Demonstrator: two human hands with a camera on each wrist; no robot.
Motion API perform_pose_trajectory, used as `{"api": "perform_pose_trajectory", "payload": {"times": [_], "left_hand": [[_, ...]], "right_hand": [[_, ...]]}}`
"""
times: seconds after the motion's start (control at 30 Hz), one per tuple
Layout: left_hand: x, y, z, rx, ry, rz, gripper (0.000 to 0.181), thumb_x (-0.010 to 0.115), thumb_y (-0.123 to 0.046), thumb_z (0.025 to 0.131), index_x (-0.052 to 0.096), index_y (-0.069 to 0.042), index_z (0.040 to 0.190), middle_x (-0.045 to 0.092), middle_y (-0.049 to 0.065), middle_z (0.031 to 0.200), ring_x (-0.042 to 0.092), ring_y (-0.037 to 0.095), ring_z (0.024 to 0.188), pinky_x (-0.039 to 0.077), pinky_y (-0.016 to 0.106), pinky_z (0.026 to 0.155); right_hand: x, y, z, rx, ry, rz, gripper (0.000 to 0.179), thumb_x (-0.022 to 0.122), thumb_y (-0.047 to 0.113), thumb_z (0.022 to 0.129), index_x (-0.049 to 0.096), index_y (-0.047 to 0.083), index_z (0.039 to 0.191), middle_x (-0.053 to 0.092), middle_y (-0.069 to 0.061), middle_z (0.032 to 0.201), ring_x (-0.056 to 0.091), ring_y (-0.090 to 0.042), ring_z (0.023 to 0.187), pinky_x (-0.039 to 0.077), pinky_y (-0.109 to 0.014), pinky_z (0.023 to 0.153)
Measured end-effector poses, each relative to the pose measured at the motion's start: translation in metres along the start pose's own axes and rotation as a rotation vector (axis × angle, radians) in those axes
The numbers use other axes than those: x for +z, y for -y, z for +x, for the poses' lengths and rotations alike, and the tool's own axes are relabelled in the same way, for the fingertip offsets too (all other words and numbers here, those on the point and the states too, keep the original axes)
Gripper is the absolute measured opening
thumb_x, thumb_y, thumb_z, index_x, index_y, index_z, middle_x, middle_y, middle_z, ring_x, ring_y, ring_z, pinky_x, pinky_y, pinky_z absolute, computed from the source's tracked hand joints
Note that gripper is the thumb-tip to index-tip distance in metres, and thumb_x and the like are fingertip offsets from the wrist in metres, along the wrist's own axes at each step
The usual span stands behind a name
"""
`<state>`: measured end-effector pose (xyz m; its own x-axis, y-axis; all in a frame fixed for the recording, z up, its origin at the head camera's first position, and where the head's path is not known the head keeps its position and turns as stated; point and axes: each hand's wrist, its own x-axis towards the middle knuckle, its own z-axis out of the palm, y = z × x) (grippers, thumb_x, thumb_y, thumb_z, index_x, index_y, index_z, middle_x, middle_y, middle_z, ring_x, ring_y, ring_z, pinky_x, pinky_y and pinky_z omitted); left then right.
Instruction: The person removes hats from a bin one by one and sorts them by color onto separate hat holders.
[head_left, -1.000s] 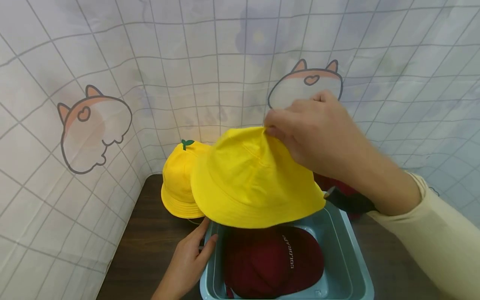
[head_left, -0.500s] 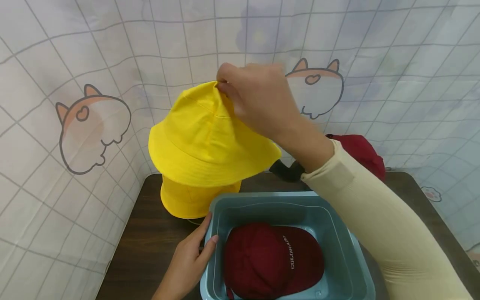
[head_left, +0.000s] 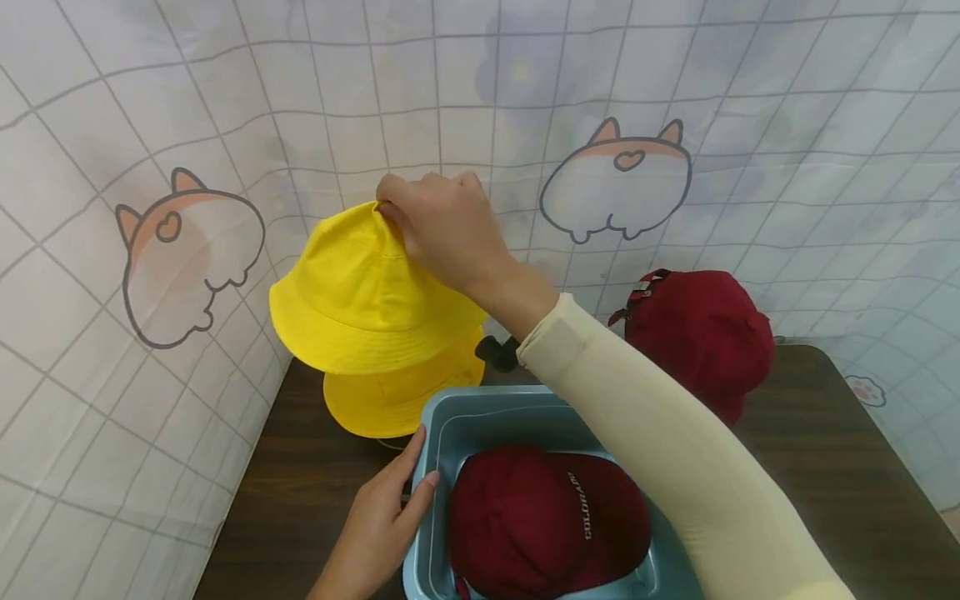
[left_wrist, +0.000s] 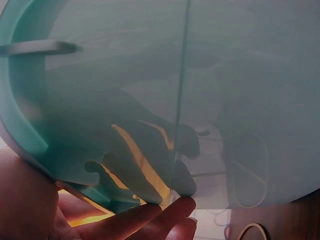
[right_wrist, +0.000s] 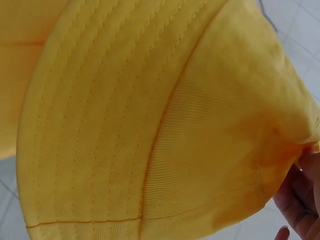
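Note:
My right hand point(head_left: 446, 225) pinches the crown of a yellow bucket hat point(head_left: 367, 292), its brim hanging down. It is over a second yellow bucket hat point(head_left: 405, 392), covering most of that one; whether the two touch, I cannot tell. In the right wrist view, the held hat's stitched brim point(right_wrist: 100, 115) fills much of the picture. My left hand point(head_left: 375, 508) rests at the left side of a blue plastic tub point(head_left: 450, 408), thumb on the rim, fingers fairly straight along the outer wall. Inside the tub lies a dark red cap point(head_left: 517, 517) with "COLORADO" lettering.
Another dark red cap point(head_left: 697, 333) stands at the back right of the dark wooden table point(head_left: 817, 467). A thin cord loop point(left_wrist: 252, 231) shows near the tub in the left wrist view. White grid-patterned cloth point(head_left: 480, 100) hangs close behind and beside the table.
My right hand has carried the hat leftward from over the tub, first rising, then lowering above the other yellow hat. The left hand stays at the tub's side.

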<state>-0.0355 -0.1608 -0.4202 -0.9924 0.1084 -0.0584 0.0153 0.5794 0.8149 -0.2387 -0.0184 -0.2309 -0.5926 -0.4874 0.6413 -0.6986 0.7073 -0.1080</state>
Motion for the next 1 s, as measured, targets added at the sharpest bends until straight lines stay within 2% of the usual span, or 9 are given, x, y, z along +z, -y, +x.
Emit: {"api": "perform_pose_trajectory", "payload": {"times": [0.23,0.37,0.5,0.63,0.73,0.87,1.0], "left_hand": [[0.0,0.001,-0.001,-0.003,-0.008,-0.008,0.063,0.06,-0.037,0.104,0.034,-0.028,0.16,0.049,0.005,0.156,0.066,0.022,0.119,0.062,0.029,0.079],[0.0,0.001,-0.001,-0.004,-0.016,-0.004,0.063,0.061,-0.032,0.104,0.035,-0.027,0.16,0.05,0.006,0.155,0.066,0.023,0.119,0.062,0.029,0.079],[0.002,0.0,-0.001,-0.002,-0.016,-0.01,0.062,0.062,-0.025,0.104,0.035,-0.026,0.16,0.051,0.006,0.155,0.067,0.023,0.118,0.062,0.029,0.078],[0.002,-0.001,-0.001,-0.003,-0.017,-0.011,0.062,0.062,-0.027,0.104,0.036,-0.025,0.16,0.051,0.006,0.154,0.067,0.022,0.117,0.062,0.028,0.079],[0.002,-0.001,-0.001,-0.001,-0.018,-0.009,0.061,0.062,-0.031,0.104,0.036,-0.025,0.16,0.052,0.006,0.154,0.067,0.021,0.116,0.062,0.027,0.079],[0.002,-0.002,-0.001,0.004,-0.025,-0.006,0.061,0.061,-0.033,0.104,0.037,-0.025,0.159,0.053,0.006,0.153,0.068,0.02,0.114,0.061,0.025,0.078],[0.002,-0.003,-0.001,0.005,-0.027,-0.012,0.061,0.062,-0.032,0.104,0.037,-0.024,0.159,0.052,0.005,0.154,0.067,0.021,0.116,0.061,0.025,0.078]], "right_hand": [[0.025,0.011,-0.003,0.016,0.106,-0.022,0.02,0.049,0.034,0.109,0.066,0.023,0.11,0.072,0.005,0.086,0.061,-0.016,0.079,0.039,-0.035,0.075],[0.036,0.014,-0.007,0.0,0.175,-0.045,0.021,0.047,0.036,0.109,0.066,0.026,0.112,0.072,0.008,0.09,0.06,-0.015,0.08,0.039,-0.034,0.076],[0.043,0.011,-0.015,-0.025,0.181,-0.043,0.021,0.048,0.035,0.109,0.067,0.026,0.111,0.071,0.008,0.087,0.057,-0.016,0.076,0.037,-0.032,0.072],[0.049,0.006,-0.022,-0.035,0.19,-0.024,0.02,0.052,0.033,0.108,0.069,0.024,0.111,0.073,0.007,0.088,0.057,-0.016,0.078,0.044,-0.036,0.082],[0.052,0.002,-0.027,-0.025,0.214,-0.003,0.02,0.052,0.034,0.108,0.069,0.025,0.113,0.073,0.008,0.091,0.058,-0.016,0.08,0.043,-0.036,0.084],[0.056,-0.002,-0.032,-0.012,0.24,0.013,0.021,0.051,0.037,0.108,0.069,0.028,0.114,0.073,0.01,0.093,0.057,-0.014,0.08,0.038,-0.032,0.077],[0.059,-0.004,-0.036,-0.006,0.252,0.025,0.021,0.051,0.038,0.108,0.069,0.03,0.114,0.073,0.012,0.095,0.058,-0.014,0.08,0.04,-0.031,0.075]]}}
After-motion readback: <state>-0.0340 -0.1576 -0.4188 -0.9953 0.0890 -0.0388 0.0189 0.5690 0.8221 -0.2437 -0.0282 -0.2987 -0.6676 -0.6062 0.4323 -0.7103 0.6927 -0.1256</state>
